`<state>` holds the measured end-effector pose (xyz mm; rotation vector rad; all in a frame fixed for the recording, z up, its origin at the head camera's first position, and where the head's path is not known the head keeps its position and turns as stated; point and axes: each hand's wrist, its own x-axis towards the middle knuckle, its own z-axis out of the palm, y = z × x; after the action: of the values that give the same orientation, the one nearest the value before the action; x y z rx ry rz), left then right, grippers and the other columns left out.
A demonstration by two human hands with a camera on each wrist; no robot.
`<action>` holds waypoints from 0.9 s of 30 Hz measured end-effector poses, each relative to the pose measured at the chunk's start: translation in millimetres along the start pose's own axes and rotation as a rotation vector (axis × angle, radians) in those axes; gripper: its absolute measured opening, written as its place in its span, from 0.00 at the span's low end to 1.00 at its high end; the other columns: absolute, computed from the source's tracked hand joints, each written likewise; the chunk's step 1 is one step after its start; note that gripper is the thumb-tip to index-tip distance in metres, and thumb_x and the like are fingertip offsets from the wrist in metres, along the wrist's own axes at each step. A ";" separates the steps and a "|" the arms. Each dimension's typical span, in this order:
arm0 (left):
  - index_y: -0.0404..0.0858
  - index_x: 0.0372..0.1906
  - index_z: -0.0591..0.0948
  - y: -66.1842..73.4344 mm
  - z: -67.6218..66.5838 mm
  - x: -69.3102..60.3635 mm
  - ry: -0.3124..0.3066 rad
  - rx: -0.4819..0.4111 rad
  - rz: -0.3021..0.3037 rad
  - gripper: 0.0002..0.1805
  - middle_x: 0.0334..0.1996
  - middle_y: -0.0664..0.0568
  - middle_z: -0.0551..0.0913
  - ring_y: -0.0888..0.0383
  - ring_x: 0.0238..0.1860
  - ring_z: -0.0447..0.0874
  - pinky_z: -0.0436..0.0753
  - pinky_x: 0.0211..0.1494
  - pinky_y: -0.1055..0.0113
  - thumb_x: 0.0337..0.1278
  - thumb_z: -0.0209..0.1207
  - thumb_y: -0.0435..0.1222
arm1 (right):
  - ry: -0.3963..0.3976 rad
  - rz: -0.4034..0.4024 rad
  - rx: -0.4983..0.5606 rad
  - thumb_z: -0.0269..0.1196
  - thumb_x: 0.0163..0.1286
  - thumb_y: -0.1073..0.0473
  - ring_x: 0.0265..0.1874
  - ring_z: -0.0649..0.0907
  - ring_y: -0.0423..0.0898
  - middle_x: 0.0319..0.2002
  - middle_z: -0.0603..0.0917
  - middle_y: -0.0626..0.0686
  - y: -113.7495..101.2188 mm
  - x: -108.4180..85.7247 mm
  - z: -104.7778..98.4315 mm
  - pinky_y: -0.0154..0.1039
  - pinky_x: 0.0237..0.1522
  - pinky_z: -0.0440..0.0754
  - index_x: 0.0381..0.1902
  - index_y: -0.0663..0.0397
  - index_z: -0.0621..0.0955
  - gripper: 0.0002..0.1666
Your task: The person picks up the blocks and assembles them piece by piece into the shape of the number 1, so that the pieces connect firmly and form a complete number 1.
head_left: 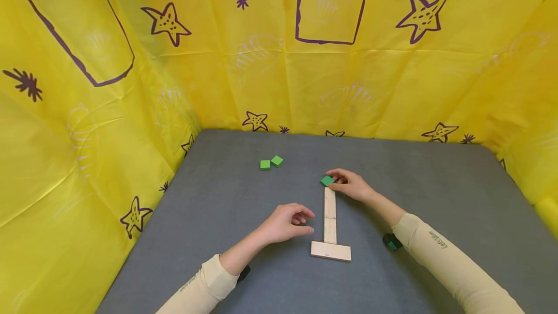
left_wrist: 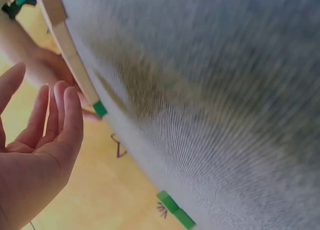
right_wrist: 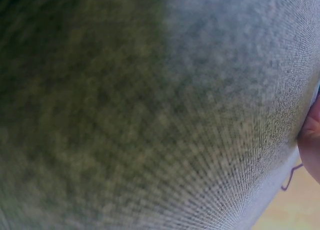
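Pinching a green block between thumb and fingers, the right hand holds it at the far end of a wooden row on a gray table, as I follow from afar by camera. The grip is narrow, about as wide as the block. The row runs away from the person: a far wooden block, a near wooden block end to end with it, and a crosswise wooden block lying like the foot of an upside-down T. In the left wrist view I make out no gap between green and wood; the right wrist view does not show me the block. The left hand hangs just left of the row, fingers loosely bent, thumb apart from them, holding nothing. Farther off to the left lie a second green block and a third green block, close together. In my judgment, a push toward the person from the pinching fingers could shove the row out of line, and an uneven release could turn the green block askew. A stray brush of the left thumb could knock the near wooden block sideways, since nothing seems to anchor it.
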<state>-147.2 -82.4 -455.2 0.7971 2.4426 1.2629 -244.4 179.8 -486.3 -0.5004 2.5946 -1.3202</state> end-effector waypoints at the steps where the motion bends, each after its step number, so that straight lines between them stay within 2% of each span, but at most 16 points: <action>1: 0.34 0.47 0.83 0.0 -2.3 1.6 0.012 -0.013 -0.004 0.17 0.42 0.47 0.83 0.56 0.41 0.82 0.80 0.46 0.69 0.53 0.70 0.36 | -0.002 0.002 0.002 0.65 0.67 0.58 0.37 0.76 0.47 0.43 0.80 0.55 -0.4 -0.1 0.0 0.41 0.40 0.72 0.58 0.56 0.79 0.22; 7: 0.34 0.49 0.83 -0.6 -15.5 10.2 0.086 -0.076 -0.037 0.18 0.44 0.44 0.84 0.55 0.41 0.82 0.80 0.46 0.68 0.54 0.69 0.37 | -0.001 0.025 0.012 0.65 0.67 0.57 0.38 0.75 0.48 0.44 0.79 0.55 -0.5 0.4 0.1 0.43 0.42 0.72 0.58 0.53 0.79 0.22; 15: 0.35 0.50 0.83 -5.4 -28.6 16.9 0.185 -0.128 -0.095 0.18 0.46 0.44 0.84 0.59 0.41 0.82 0.80 0.47 0.66 0.55 0.68 0.39 | 0.000 0.009 0.007 0.65 0.67 0.57 0.38 0.75 0.48 0.43 0.79 0.55 1.4 0.0 0.2 0.42 0.41 0.72 0.59 0.54 0.79 0.22; 23: 0.39 0.49 0.84 -9.6 -42.5 22.5 0.285 -0.205 -0.101 0.16 0.44 0.43 0.85 0.53 0.42 0.82 0.80 0.47 0.62 0.55 0.68 0.37 | -0.004 -0.019 0.013 0.64 0.68 0.57 0.39 0.75 0.48 0.45 0.80 0.56 3.3 -0.1 1.2 0.42 0.42 0.72 0.59 0.57 0.78 0.23; 27: 0.39 0.49 0.84 -12.7 -48.5 24.9 0.335 -0.262 -0.101 0.15 0.47 0.40 0.84 0.54 0.42 0.82 0.79 0.46 0.63 0.56 0.68 0.36 | -0.010 -0.031 0.017 0.64 0.68 0.57 0.39 0.75 0.48 0.45 0.79 0.58 3.4 -0.5 1.0 0.41 0.41 0.71 0.59 0.59 0.78 0.23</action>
<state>-194.8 -105.8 -437.3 0.4136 2.4476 1.7482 -244.4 181.1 -489.6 -0.5453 2.5752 -1.3452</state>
